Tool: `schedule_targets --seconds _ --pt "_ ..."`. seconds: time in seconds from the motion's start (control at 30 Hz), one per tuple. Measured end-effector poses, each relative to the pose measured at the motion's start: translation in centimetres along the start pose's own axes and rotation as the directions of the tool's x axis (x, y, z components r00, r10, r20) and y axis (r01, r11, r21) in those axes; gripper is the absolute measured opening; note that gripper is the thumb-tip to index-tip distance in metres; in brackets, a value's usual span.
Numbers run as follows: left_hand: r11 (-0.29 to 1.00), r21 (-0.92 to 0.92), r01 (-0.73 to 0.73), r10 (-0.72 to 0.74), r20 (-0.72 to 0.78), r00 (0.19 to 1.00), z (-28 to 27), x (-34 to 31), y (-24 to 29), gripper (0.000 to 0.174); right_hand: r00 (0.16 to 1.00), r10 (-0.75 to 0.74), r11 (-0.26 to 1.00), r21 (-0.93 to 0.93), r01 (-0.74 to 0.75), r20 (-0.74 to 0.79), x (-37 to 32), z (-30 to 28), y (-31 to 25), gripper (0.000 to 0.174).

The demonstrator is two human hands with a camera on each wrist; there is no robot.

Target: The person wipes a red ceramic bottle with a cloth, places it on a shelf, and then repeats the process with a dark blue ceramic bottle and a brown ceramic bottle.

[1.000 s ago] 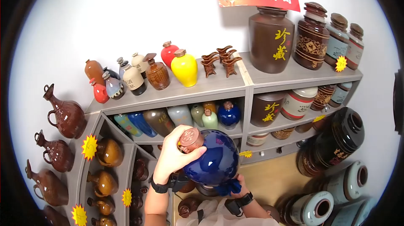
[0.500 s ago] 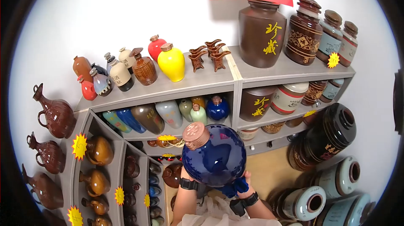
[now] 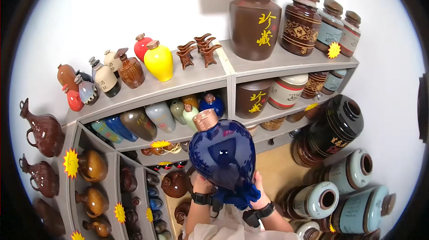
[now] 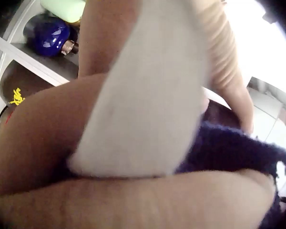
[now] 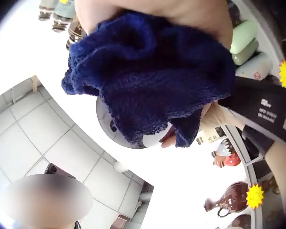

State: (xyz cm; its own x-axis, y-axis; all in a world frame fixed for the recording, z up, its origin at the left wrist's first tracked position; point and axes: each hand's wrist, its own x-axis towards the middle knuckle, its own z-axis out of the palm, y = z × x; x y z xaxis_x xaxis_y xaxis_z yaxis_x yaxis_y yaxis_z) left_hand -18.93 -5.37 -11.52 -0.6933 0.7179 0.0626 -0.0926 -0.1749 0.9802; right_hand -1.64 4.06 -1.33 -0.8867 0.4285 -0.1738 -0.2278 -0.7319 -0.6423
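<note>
Jar (image 3: pixel 222 147) tilts in front of me, held in the air, its long axis running up and away, leaning a little left: cap (image 3: pixel 205 120) at the far end, narrow part toward me. Both hands are at that narrow part, neither clearly nearer, and well apart from the cap. My left hand (image 3: pixel 202 185) grips its left side, most of those fingers hidden; my right hand (image 3: pixel 260 195), opposite, is curled round a bunched cloth (image 3: pixel 238 195) that touches the jar. Beyond stands the shelf (image 3: pixel 190 79).

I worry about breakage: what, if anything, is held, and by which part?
The large blue bottle, by its lower end, between left grip and right grip, which holds a blue cloth.
</note>
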Motion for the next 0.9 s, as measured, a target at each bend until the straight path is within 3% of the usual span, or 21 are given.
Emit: schedule_targets --seconds 0.03,0.1,0.17,0.2,0.27,0.33,0.4,0.43,0.47,0.5,0.57,0.63,0.7,0.77,0.9 --pt "1.0 -0.027 0.006 -0.005 0.022 1.0 0.1 -0.3 0.0 0.032 1.0 0.023 0.999 0.043 -0.023 0.001 -0.1 -0.4 0.2 0.066" --pt "0.963 -0.269 0.007 0.017 0.085 0.996 0.6 -0.3 0.7 0.031 0.998 0.063 0.99 0.129 -0.064 0.006 0.1 -1.1 0.7 0.066" --pt "0.873 -0.483 0.068 -0.007 0.128 0.992 1.4 -0.3 1.8 0.033 0.996 0.09 0.993 0.084 -0.088 -0.023 -0.1 -0.7 0.5 0.066" --pt "0.684 -0.723 0.096 0.087 0.211 0.974 1.8 0.3 2.0 0.038 0.995 0.099 0.993 0.062 -0.097 -0.022 0.0 -0.7 0.7 0.067" --pt "0.445 -0.878 0.179 0.179 0.283 0.942 1.5 1.1 2.0 0.05 0.992 0.105 0.994 0.022 -0.104 -0.068 0.0 -0.2 1.0 0.067" --pt "0.47 -0.852 0.231 0.141 0.33 0.933 0.5 1.8 2.0 0.065 0.982 0.101 0.994 -0.012 -0.104 -0.159 -0.1 0.6 1.4 0.063" --pt "0.499 -0.827 0.26 0.151 0.378 0.913 -0.1 2.5 2.7 0.077 0.998 -0.01 0.994 -0.107 0.004 -0.06 0.1 -4.2 3.6 0.059" --pt "0.515 -0.814 0.268 0.158 0.398 0.904 -0.5 2.8 3.1 0.084 0.998 -0.045 0.99 -0.132 0.041 -0.032 -0.1 -3.5 3.1 0.052" --pt "0.514 -0.809 0.285 0.11 0.392 0.914 -1.0 3.0 3.3 0.087 0.997 -0.08 0.985 -0.155 0.079 -0.003 -0.3 -2.8 2.5 0.047" --pt "0.56 -0.785 0.267 0.154 0.415 0.897 -1.6 3.5 3.4 0.088 0.997 -0.069 0.995 -0.077 0.065 -0.045 -0.4 -0.7 1.1 0.044" --pt "0.577 -0.772 0.268 0.164 0.431 0.887 -2.6 3.6 3.5 0.088 0.983 -0.166 0.969 -0.2 0.147 -0.083 -0.7 0.2 -0.6 0.047" --pt "0.568 -0.773 0.283 0.153 0.437 0.886 -3.3 3.3 3.6 0.088 0.91 -0.358 0.918 -0.254 0.303 -0.208 -0.8 2.1 -1.9 0.05" --pt "0.557 -0.777 0.293 0.151 0.442 0.884 -3.9 3.2 3.7 0.088 0.791 -0.587 0.775 -0.401 0.489 -0.171 -0.1 2.4 -3.4 0.05" --pt "0.541 -0.787 0.295 0.159 0.44 0.884 -4.3 3.3 3.9 0.088 0.634 -0.771 0.532 -0.611 0.586 -0.063 -0.1 5.0 -5.4 0.053" --pt "0.518 -0.802 0.297 0.179 0.441 0.879 -4.9 3.6 4.4 0.088 0.476 -0.832 0.175 -0.68 0.712 0.285 0.2 10.1 -8.9 0.061"
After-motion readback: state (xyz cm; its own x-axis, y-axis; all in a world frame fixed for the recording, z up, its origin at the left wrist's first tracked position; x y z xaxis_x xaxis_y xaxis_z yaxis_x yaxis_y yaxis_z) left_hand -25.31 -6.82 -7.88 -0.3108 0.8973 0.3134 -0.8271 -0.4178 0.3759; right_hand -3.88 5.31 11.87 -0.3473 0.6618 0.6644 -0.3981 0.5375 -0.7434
